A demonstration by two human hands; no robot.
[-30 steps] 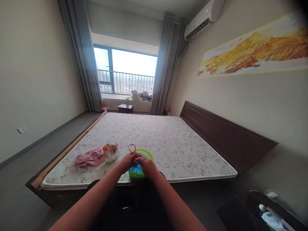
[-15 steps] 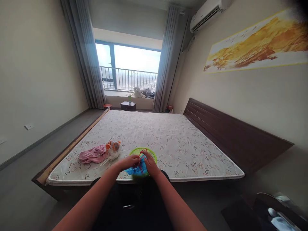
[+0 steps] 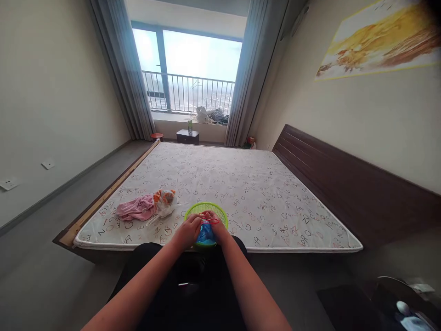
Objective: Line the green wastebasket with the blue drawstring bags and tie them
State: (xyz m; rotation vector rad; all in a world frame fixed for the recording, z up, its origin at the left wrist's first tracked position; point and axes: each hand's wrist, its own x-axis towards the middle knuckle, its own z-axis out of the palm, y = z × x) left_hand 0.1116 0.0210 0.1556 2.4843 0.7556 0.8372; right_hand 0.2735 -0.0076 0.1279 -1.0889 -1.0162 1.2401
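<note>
Both hands are close together over a green plastic basket [image 3: 223, 213] at the mattress's near edge. My left hand [image 3: 189, 230] is closed, its fingers pinching a thin red cord [image 3: 213, 221]. Opposite it, my right hand [image 3: 217, 225] is closed on the same cord, whose loop sticks out between the hands. Crumpled blue plastic [image 3: 206, 233] shows below them inside the basket. Left of the basket lies a clear plastic bag with orange markings [image 3: 164, 200], touching a pink cloth [image 3: 137, 208].
A bare mattress [image 3: 213, 170] with printed letters fills the middle, its wooden frame [image 3: 103, 197] on the left and headboard [image 3: 337, 165] on the right. A nightstand [image 3: 188, 137] with a bottle stands beyond. At lower right is a dark table [image 3: 386, 299] with items.
The view has tipped down and shifted. My hands have come closer together, and the blue plastic that spread beside my left hand now sits lower in the basket.
</note>
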